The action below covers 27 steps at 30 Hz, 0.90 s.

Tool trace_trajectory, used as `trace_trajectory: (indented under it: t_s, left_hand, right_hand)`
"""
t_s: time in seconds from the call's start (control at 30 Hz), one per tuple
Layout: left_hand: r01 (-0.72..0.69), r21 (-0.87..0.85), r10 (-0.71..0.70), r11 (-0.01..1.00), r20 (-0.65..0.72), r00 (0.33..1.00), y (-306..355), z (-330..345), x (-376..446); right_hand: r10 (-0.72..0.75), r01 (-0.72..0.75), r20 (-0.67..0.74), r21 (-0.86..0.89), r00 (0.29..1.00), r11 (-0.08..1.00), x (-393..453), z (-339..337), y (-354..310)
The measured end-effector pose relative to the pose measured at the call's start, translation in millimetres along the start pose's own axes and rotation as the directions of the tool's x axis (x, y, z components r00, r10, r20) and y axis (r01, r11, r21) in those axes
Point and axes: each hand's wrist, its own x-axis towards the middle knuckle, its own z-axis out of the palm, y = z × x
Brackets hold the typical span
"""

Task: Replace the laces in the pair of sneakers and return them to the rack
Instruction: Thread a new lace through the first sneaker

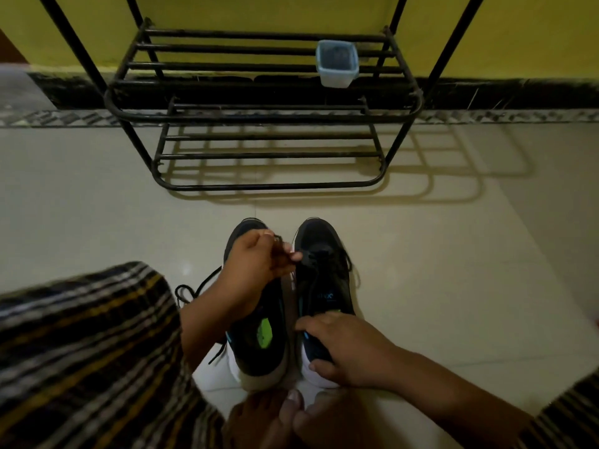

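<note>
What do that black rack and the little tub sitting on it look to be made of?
The rack looks like metal tubing painted black: thin round bars with bent, rounded corners and a slight sheen. The tub on its upper shelf looks like translucent plastic with a pale blue rim: light passes through its cloudy walls. Neither can be confirmed from sight alone.

Only one marking showed: small pale lettering on the tongue of the sneaker (324,280) just beyond the right hand (346,348), too blurred to read for sure. The other sneaker (259,338), under the left hand (256,267), had a bright green insole patch with no legible print. Nothing readable on the plastic container (337,64) well beyond both hands.
</note>
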Motion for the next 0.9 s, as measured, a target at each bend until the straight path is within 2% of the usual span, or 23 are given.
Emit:
trace_trajectory:
  t_s: [0.1, 0.17, 0.23, 0.37, 0.47, 0.57, 0.73, 0.9]
  left_hand:
    - [0.0, -0.059, -0.001, 0.998, -0.021, 1.0, 0, -9, -12]
    - [0.006, 0.063, -0.002, 0.998, -0.061, 0.998, -7, -20, -20]
    - [0.0, 0.265, 0.03, 0.964, -0.11, 0.993, -17, -32, -29]
    - [-0.065, 0.577, 0.197, 0.814, -0.17, 0.966, -29, -54, -46]
    - [-0.089, 0.682, 0.304, 0.726, -0.202, 0.931, -35, -71, -56]
    - [-0.042, 0.824, 0.375, 0.565, -0.211, 0.903, -46, -97, -62]
    - [0.088, 0.861, 0.289, 0.501, -0.262, 0.921, -64, -122, -50]
    - [0.023, 0.893, 0.223, 0.45, -0.137, 0.965, -72, -111, -40]
  right_hand:
    - [0.016, -0.017, 0.011, 0.021, 1.0, 1.0, -1, -1, -3]
    - [0.023, -0.023, 0.005, 0.03, 1.0, 0.999, -3, -1, -4]
    - [0.031, -0.031, 0.01, 0.021, 0.999, 0.999, -4, -2, -6]
    - [0.044, -0.044, 0.022, 0.004, 0.999, 0.999, -4, -3, -8]
    - [0.055, -0.055, 0.016, 0.005, 0.998, 0.998, -3, -3, -8]
    - [0.054, -0.054, 0.016, 0.004, 0.998, 0.999, -3, -3, -11]
    - [0.057, -0.058, 0.029, 0.011, 0.998, 0.998, -2, -4, -12]
    - [0.052, -0.052, 0.028, 0.009, 0.998, 0.999, 2, -1, -7]
